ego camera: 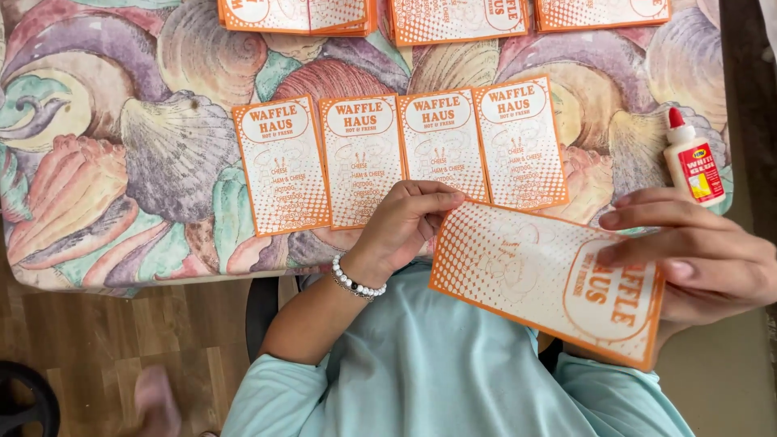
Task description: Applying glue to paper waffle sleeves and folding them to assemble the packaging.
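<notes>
A bench (121,162) under a seashell-patterned cloth (73,202) carries four orange-and-white paper sleeves (401,154) side by side, edges touching. Three more sleeve stacks (453,18) line the far edge. A small white glue bottle (693,159) with a red cap stands at the right.

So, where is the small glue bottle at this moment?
In the head view, the glue bottle lies at the table's right edge, just above the right hand, right of the row of four orange cards.

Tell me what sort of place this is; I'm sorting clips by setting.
Probably a home craft table: a seashell-patterned tablecloth, a white glue bottle, wood flooring, and orange printed cards laid in a row.
</notes>
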